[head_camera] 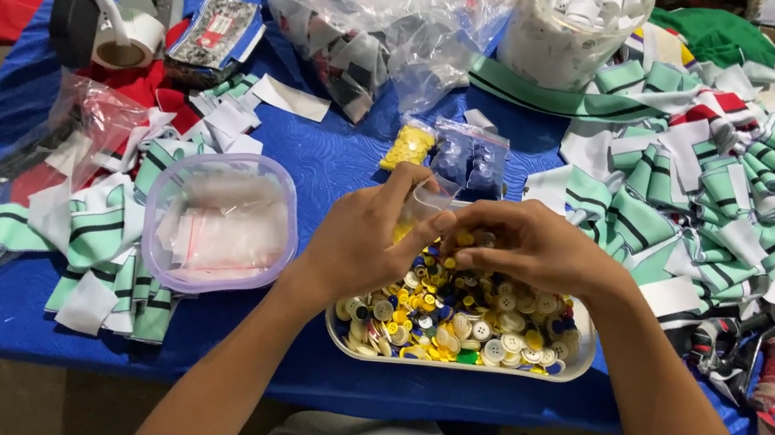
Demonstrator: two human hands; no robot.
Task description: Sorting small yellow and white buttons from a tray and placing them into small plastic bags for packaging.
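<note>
My left hand (366, 240) pinches a small clear plastic bag (426, 203) above a white tray (580, 358) that is heaped with yellow, white and blue buttons (464, 321). My right hand (523, 245) hovers over the same heap, its fingertips closed on a button at the mouth of the bag. Both hands meet at the tray's far edge. What sits inside the bag is too small to tell.
A round clear tub (218, 219) of small empty bags stands left of the tray. Green-and-white striped fabric strips (716, 183) pile up on the right and strips (106, 244) on the left. Bags of buttons (472, 157), a tape roll (126, 42) and a white bucket (567, 31) lie behind on the blue tablecloth (336, 155).
</note>
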